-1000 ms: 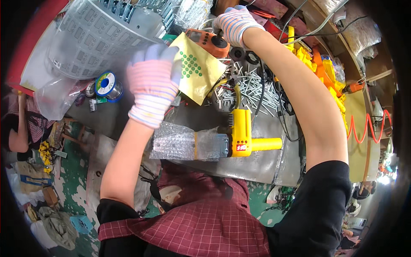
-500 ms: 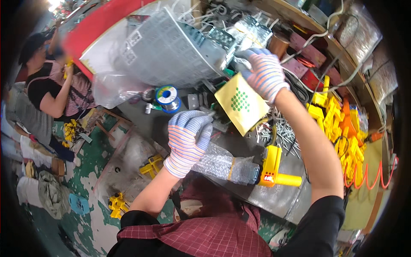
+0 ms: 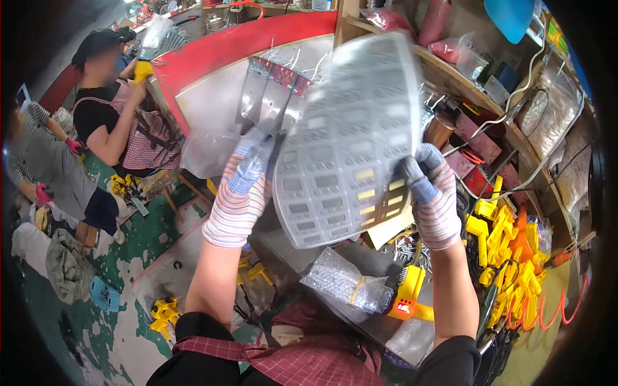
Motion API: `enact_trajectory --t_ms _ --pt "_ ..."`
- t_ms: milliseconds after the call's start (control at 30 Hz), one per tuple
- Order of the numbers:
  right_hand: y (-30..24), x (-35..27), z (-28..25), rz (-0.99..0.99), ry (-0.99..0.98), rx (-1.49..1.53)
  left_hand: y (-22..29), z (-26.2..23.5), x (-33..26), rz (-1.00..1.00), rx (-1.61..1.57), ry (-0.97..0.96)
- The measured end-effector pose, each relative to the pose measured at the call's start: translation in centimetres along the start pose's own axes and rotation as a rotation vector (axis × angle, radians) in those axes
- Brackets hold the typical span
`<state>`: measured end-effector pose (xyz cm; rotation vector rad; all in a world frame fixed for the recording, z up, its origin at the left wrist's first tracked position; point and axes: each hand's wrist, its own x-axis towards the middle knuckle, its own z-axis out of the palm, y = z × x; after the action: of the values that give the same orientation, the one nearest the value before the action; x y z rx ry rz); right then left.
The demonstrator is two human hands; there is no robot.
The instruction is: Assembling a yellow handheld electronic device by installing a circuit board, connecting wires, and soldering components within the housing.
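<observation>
A translucent grey plastic tray (image 3: pixel 335 154) with rows of small rectangular pockets stands tilted up before me, blurred by motion. Yellowish patches show through its lower right pockets. My right hand (image 3: pixel 436 196), in a striped knit glove, is closed on its right edge. My left hand (image 3: pixel 244 183), gloved alike, is raised beside the tray's left edge with its fingers curled, and what they hold is partly hidden. Just beyond its fingertips are silvery-grey flat pieces (image 3: pixel 270 96) with a dark red strip along the top. A yellow paper sheet (image 3: pixel 390 229) shows under the tray's lower right.
On the bench lie a bubble-wrapped bundle (image 3: pixel 341 280) and a yellow handheld device (image 3: pixel 409 293) with a lit red display. Yellow plastic housings (image 3: pixel 508 251) are piled at right, near a coiled orange hose (image 3: pixel 547 315). A co-worker (image 3: pixel 106 112) stands at far left holding a yellow device.
The tray has been lifted and turned upright, and my right hand now grips its edge. My left hand has moved up and away from me, beside the silvery pieces. My view has shifted.
</observation>
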<state>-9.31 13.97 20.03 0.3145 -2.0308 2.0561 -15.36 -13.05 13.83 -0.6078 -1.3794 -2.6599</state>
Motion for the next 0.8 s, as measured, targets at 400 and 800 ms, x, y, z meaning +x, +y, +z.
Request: enact_trajectory --t_ms 400,800 --pt "4.1 -3.2 -4.9 0.091 0.175 0.043 -1.7 5.5 -4.8 -0.06 -0.068 -0.14" --pt "-2.0 -4.1 -0.1 -0.708 0.11 -1.063 -1.9 8.3 -6.4 -0.084 0.224 -0.162"
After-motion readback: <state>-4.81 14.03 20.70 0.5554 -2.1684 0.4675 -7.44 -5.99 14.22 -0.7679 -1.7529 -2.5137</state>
